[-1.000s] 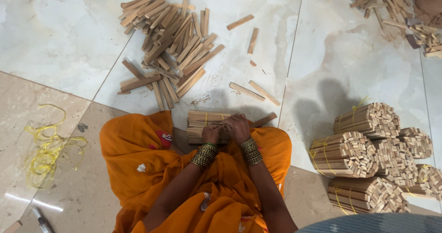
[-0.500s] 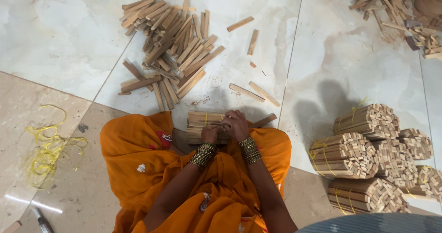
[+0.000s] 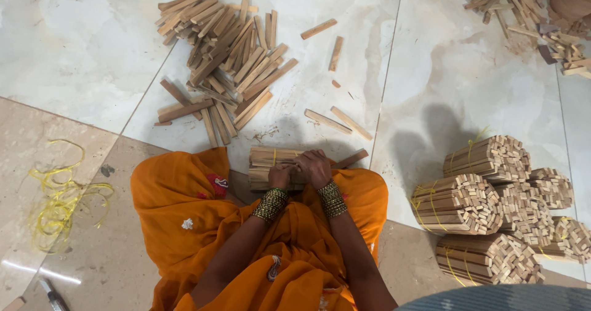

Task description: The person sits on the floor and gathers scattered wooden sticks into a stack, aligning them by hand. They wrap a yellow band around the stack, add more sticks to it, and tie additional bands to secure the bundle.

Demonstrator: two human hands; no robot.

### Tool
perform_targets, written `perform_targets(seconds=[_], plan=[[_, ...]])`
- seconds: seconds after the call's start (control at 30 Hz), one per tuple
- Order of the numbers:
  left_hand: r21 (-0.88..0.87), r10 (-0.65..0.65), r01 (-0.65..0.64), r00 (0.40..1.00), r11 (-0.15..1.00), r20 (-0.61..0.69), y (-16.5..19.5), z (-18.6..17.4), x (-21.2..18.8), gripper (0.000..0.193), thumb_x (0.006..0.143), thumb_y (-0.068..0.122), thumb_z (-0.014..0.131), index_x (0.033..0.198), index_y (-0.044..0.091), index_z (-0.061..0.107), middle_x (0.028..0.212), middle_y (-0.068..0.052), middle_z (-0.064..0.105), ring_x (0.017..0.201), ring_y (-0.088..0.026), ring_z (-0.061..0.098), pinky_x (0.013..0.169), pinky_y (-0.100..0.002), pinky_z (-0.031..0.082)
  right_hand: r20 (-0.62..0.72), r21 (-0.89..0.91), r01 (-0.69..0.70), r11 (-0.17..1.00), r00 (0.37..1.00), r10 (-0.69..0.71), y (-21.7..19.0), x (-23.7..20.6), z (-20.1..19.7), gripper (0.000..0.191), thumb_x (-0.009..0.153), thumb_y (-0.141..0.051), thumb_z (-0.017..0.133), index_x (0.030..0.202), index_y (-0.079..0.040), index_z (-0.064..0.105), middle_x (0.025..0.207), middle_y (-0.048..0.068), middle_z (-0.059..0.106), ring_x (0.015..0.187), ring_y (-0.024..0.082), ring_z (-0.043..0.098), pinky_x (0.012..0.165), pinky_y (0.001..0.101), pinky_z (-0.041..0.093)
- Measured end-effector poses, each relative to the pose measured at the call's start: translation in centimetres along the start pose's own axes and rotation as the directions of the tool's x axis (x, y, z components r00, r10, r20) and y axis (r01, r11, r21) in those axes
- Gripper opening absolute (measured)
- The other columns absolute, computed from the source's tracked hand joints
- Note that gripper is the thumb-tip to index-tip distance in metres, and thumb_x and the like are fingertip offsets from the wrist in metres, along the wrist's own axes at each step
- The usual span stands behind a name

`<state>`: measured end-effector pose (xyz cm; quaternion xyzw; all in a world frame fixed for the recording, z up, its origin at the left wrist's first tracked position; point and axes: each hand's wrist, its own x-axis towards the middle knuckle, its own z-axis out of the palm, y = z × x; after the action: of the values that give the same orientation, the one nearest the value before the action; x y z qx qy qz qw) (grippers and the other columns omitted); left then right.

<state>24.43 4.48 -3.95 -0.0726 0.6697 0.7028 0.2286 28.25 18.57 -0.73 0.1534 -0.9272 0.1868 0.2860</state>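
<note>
A bundle of short wooden sticks (image 3: 266, 165) lies on the floor in front of my knees, with a yellow string around it. My left hand (image 3: 282, 175) and my right hand (image 3: 315, 167) are both closed together on the bundle's right end, at the string. Both wrists carry stacks of green and gold bangles. My orange garment (image 3: 184, 212) spreads over my lap below the bundle.
A loose heap of wooden sticks (image 3: 225, 59) lies further out on the white tiles, with stray sticks (image 3: 338, 119) nearer. Tied bundles (image 3: 486, 206) are stacked at the right. Yellow string (image 3: 58, 197) is coiled at the left. More wood scraps (image 3: 529, 9) lie top right.
My hands shift slightly on the bundle's end; nothing else has moved.
</note>
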Motion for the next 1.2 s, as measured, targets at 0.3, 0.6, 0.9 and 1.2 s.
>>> perform_targets(seconds=[0.3,0.6,0.9,1.2], plan=[[0.62,0.708,-0.591,0.701,0.515,0.08,0.3,-0.9,-0.6,0.013,0.077,0.022,0.08,0.082,0.011,0.076,0.087,-0.012,0.073,0.082,-0.034,0.069,0.072,-0.045,0.056,0.029,0.226,-0.318,0.921,0.947,0.32,-0.3,-0.3,-1.5,0.004,0.082,-0.01,0.077,0.083,-0.01,0.074,0.086,0.006,0.072,0.08,0.028,0.068,0.072,0.0378,0.053],[0.726,0.766,-0.675,0.534,0.132,0.358,0.1,-1.5,-0.7,0.007,0.076,0.005,0.07,0.077,0.005,0.063,0.083,-0.012,0.063,0.085,-0.033,0.063,0.067,-0.044,0.055,-0.06,0.057,-0.33,0.942,0.941,0.333,0.5,0.6,0.3,0.006,0.082,-0.007,0.072,0.083,-0.01,0.068,0.086,0.006,0.069,0.088,0.03,0.065,0.077,0.0438,0.047],[0.647,0.812,-0.763,0.386,0.013,0.438,1.0,-2.4,-1.2,0.019,0.073,0.007,0.064,0.092,0.004,0.063,0.095,-0.015,0.064,0.092,-0.036,0.063,0.076,-0.043,0.054,0.099,0.238,-0.504,0.831,0.863,0.495,1.8,0.4,1.9,0.006,0.092,-0.011,0.07,0.088,-0.007,0.067,0.082,0.008,0.075,0.075,0.028,0.074,0.067,0.0388,0.057],[0.674,0.636,-0.728,0.581,0.126,0.508,-0.1,-3.8,-0.4,0.017,0.082,0.009,0.061,0.098,0.004,0.063,0.092,-0.017,0.066,0.081,-0.037,0.068,0.066,-0.05,0.055,0.076,-0.016,-0.296,0.955,0.952,0.296,0.2,0.2,0.4,0.012,0.09,-0.021,0.073,0.086,-0.013,0.065,0.072,0.001,0.067,0.073,0.024,0.067,0.097,0.0462,0.042]])
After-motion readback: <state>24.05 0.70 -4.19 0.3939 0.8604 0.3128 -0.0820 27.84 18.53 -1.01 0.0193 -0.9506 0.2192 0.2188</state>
